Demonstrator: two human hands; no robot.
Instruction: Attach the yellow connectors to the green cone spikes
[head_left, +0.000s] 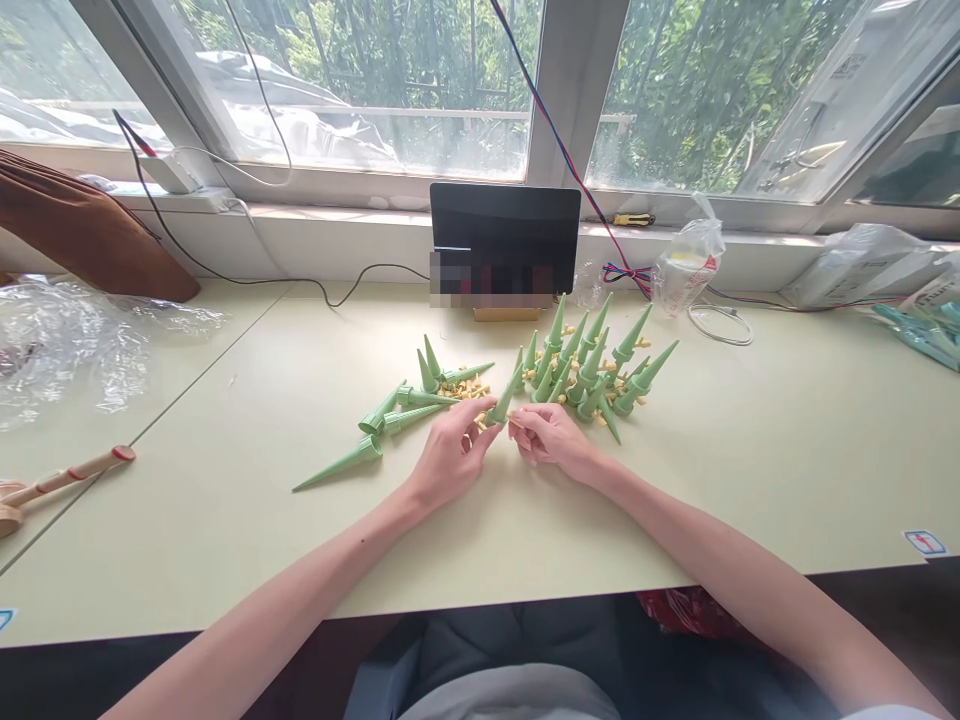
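Observation:
My left hand [452, 445] is closed around the base of a green plastic cone spike [506, 392], which points up and leans slightly right. Beside it, my right hand [553, 436] pinches a small yellow plastic piece [513, 419] at the spike's lower end. Whether that piece is seated in the spike cannot be made out. Behind my left hand lies a pile of small yellow pieces [469, 386], with loose green spikes [341, 465] to its left. Many green spikes with yellow pieces at their bases [592, 362] stand grouped beyond my right hand; one lies tilted on the table.
A dark-screened tablet [505, 235] stands at the back of the pale table [247, 540]. Clear plastic wrap [75, 350] and a wooden stick-like object [75, 474] lie left. At back right are a plastic bag [686, 265], a cable [720, 325] and a yellow cutter [634, 219].

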